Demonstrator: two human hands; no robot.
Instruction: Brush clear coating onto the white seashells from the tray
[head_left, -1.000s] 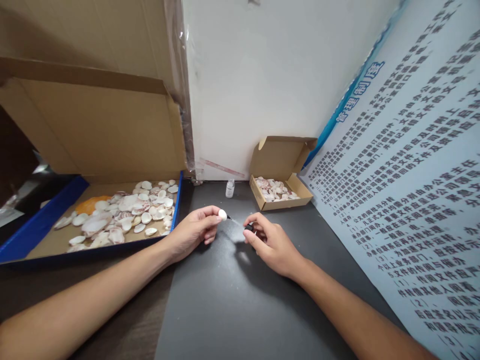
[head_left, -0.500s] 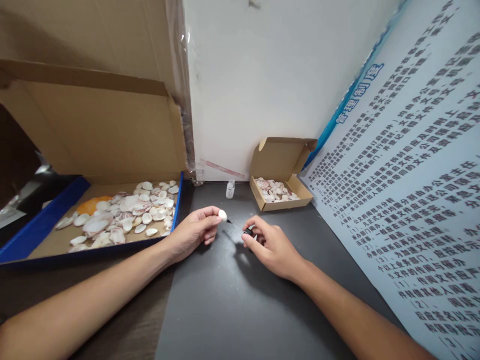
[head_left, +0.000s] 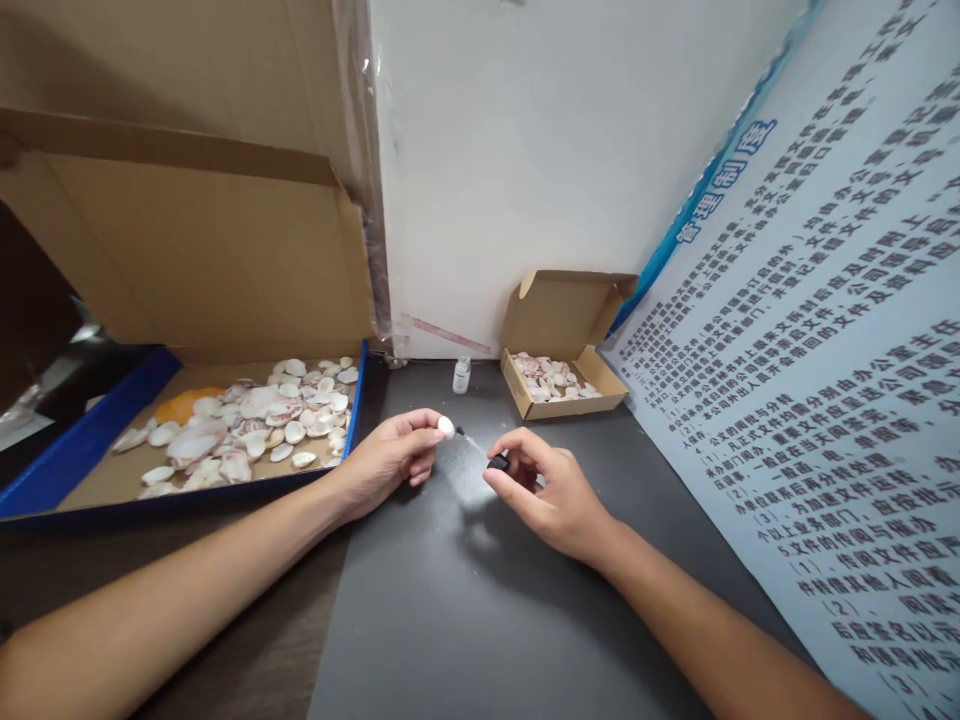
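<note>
Between thumb and fingertips, my left hand (head_left: 397, 450) pinches a small white shell (head_left: 446, 427) above the dark mat. My right hand (head_left: 547, 490) grips the black cap of a small brush (head_left: 498, 462). The brush's thin stem points left, and its dark tip is beside the shell; whether they touch is hard to tell. Behind the hands, a small clear bottle (head_left: 461, 376) with a white label stands upright on the mat, its top without a cap.
At the left, an open blue-edged box (head_left: 97, 440) holds many shells and something orange. A smaller open cardboard box (head_left: 574, 408) with shells stands at the back right. A white panel (head_left: 450, 200) rises behind; a printed board (head_left: 810, 380) leans at the right.
The brush tip has moved slightly up toward the shell, and its stem now shows more clearly. The shell has tilted a little in my left fingers. The camera view has shifted slightly.
</note>
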